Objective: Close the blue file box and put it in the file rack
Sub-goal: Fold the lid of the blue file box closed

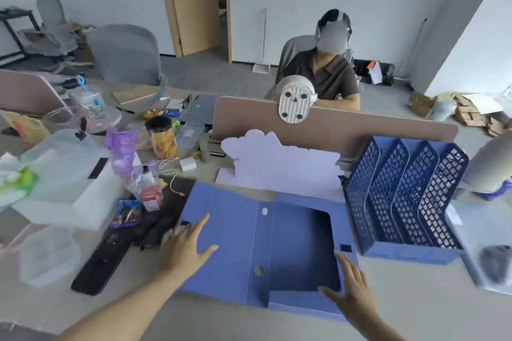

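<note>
Trouble could start at the lid: my left hand and right hand lie flat and unclenched on the blue file box, lying wide open on the bench beside the file rack. Swung carelessly, the flap may skid the box into it.

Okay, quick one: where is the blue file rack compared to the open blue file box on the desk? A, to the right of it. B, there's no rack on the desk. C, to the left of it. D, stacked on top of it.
A: the blue file rack stands on the desk just right of the open blue file box, beside its tray half.
</note>
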Demonstrator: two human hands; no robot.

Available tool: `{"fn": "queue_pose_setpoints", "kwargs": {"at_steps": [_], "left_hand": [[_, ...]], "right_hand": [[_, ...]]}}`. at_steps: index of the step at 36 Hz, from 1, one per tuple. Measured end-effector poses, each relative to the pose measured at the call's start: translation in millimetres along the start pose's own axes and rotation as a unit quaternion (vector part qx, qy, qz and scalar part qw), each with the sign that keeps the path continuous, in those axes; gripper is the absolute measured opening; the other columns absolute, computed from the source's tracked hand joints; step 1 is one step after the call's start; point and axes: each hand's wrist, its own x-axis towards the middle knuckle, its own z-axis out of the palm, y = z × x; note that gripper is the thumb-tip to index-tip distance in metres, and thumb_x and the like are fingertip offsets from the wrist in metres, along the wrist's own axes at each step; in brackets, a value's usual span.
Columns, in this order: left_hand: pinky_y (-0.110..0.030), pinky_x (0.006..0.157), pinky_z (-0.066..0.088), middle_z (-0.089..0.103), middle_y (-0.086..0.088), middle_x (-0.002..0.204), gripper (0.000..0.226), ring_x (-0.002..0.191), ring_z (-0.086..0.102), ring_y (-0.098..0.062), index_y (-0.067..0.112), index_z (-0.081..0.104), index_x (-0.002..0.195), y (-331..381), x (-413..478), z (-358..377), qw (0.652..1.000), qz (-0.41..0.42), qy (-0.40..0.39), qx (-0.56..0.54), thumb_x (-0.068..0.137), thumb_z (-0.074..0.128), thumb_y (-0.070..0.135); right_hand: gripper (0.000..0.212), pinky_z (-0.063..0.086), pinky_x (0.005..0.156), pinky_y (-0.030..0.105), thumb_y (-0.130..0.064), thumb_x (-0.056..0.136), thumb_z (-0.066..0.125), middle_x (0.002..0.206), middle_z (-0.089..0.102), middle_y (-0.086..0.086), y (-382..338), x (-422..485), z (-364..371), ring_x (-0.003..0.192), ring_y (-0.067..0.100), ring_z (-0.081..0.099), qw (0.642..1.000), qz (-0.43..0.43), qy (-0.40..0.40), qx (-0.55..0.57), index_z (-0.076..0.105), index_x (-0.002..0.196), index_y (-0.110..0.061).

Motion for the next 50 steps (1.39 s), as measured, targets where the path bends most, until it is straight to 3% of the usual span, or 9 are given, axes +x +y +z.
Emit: {"fn": "queue_pose_setpoints", "kwargs": {"at_steps": [5,10,14,19,23,29,37,42,50], "left_hand": [[-0.046,0.099,0.048,0.049,0.003,0.147,0.092,0.134,0.043,-0.031,0.037,0.028,0.150,-27.2,-29.6,13.1,0.996,-0.034,-0.061,-0.051,0.071,0.045,0.080],[-0.049,0.105,0.039,0.011,0.000,0.165,0.101,0.140,0.031,-0.039,0.044,0.006,0.153,-36.8,-59.5,18.3,0.986,-0.122,-0.089,-0.071,0.074,0.063,0.068],[-0.050,0.096,0.046,0.015,-0.011,0.164,0.114,0.132,0.044,-0.040,0.038,-0.007,0.153,-47.6,-53.7,16.3,0.964,-0.221,-0.116,-0.086,0.070,0.062,0.074],[-0.032,0.054,0.053,0.032,-0.002,0.159,0.119,0.081,0.064,-0.022,0.039,-0.009,0.152,-52.6,-40.0,4.4,0.940,-0.229,-0.173,-0.186,0.071,0.079,0.051],[-0.039,0.074,0.056,0.031,0.004,0.159,0.119,0.127,0.053,-0.023,0.049,0.003,0.149,-41.4,-35.6,-6.0,0.947,-0.189,-0.137,-0.219,0.066,0.087,0.035],[-0.033,0.088,0.044,0.028,0.018,0.156,0.115,0.139,0.036,-0.010,0.051,0.011,0.149,-17.3,-34.5,-21.1,0.940,-0.149,-0.066,-0.299,0.069,0.086,0.018],[-0.004,0.075,0.045,0.036,0.035,0.143,0.092,0.104,0.041,0.034,0.043,0.025,0.150,27.3,-38.1,-50.1,0.906,-0.124,-0.032,-0.403,0.082,0.069,-0.001],[-0.022,0.088,0.050,0.050,0.046,0.130,0.078,0.095,0.062,0.002,0.047,0.041,0.142,72.5,-44.7,-69.5,0.876,-0.087,-0.064,-0.470,0.084,0.066,0.000],[-0.028,0.094,0.055,0.069,0.029,0.114,0.055,0.104,0.067,0.002,0.048,0.056,0.118,147.6,-52.4,-75.3,0.833,-0.055,-0.146,-0.532,0.082,0.075,0.011]], "right_hand": [[0.117,0.007,0.120,0.046,-0.067,0.062,0.071,0.154,-0.014,-0.018,15.0,-22.4,12.6,0.146,0.022,-0.016,0.996,0.080,-0.026,0.019,-0.013,0.142,-0.053],[0.126,0.001,0.120,0.049,-0.062,0.060,0.077,0.162,-0.011,0.000,13.9,-32.0,21.4,0.147,0.030,-0.014,0.985,0.153,-0.013,0.078,-0.007,0.150,-0.037],[0.126,0.003,0.120,0.046,-0.063,0.058,0.076,0.162,-0.010,-0.002,13.0,-31.6,21.6,0.148,0.027,-0.010,0.986,0.145,-0.017,0.080,-0.006,0.150,-0.037],[0.125,0.008,0.121,0.045,-0.064,0.059,0.076,0.162,-0.008,-0.001,8.9,-29.6,16.7,0.148,0.021,-0.006,0.989,0.129,-0.019,0.074,-0.005,0.150,-0.035],[0.128,0.011,0.120,0.046,-0.074,0.053,0.069,0.162,-0.009,-0.002,9.3,-28.8,17.1,0.148,0.022,-0.005,0.990,0.120,-0.024,0.077,-0.008,0.148,-0.039],[0.135,0.012,0.120,0.046,-0.092,0.042,0.053,0.162,-0.008,-0.001,8.8,-26.9,16.2,0.148,0.023,-0.002,0.991,0.106,-0.025,0.079,-0.009,0.149,-0.037],[0.132,0.015,0.119,0.049,-0.087,0.046,0.056,0.162,-0.011,0.001,11.4,-26.6,14.3,0.148,0.028,0.000,0.991,0.104,-0.032,0.078,-0.013,0.147,-0.039],[0.128,0.019,0.118,0.048,-0.082,0.053,0.060,0.161,-0.014,-0.003,11.9,-27.0,14.3,0.148,0.026,0.002,0.991,0.101,-0.035,0.078,-0.012,0.149,-0.036],[0.112,0.024,0.114,0.034,-0.064,0.069,0.070,0.161,-0.013,-0.009,32.1,-28.3,15.2,0.148,0.015,0.003,0.991,0.071,-0.040,0.102,0.001,0.151,-0.034]]}}
